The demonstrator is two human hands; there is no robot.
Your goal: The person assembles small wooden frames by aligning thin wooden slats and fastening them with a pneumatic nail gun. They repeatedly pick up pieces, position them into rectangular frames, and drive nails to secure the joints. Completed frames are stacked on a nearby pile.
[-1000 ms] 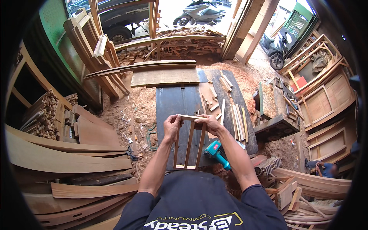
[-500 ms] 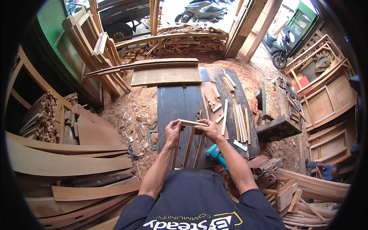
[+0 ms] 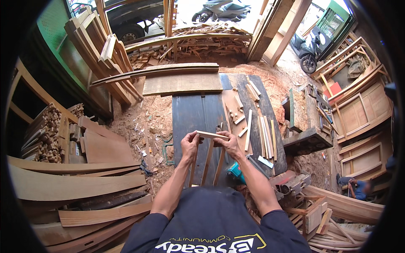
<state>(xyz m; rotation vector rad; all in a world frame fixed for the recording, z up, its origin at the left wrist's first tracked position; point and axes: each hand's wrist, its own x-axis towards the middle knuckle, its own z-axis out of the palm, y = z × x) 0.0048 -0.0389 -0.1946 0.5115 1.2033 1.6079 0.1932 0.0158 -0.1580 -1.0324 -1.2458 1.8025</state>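
Note:
Both hands grip a small wooden frame [image 3: 211, 135] above the dark worktable [image 3: 187, 116]. Its top bar runs between them, and several slats extend from there toward my body. My left hand [image 3: 190, 144] is closed round the bar's left end, thumb and fingers pinching it. At the other end, my right hand [image 3: 229, 146] pinches the bar near its corner. A teal power tool [image 3: 236, 170] lies beside my right forearm, which partly covers it. To the right of the frame, thin wooden strips [image 3: 266, 137] and short offcuts [image 3: 239, 119] rest on the table.
A wide plank [image 3: 181, 84] lies across the table's far end. Curved boards [image 3: 76, 181] are stacked at left. A bench machine [image 3: 308, 139] stands at right, near a motor [image 3: 291, 181]. Shavings cover the floor. A person [image 3: 358, 189] sits at far right.
The hands keep their grip on the frame almost unmoved. My right forearm now covers more of the teal power tool, and the view has shifted slightly.

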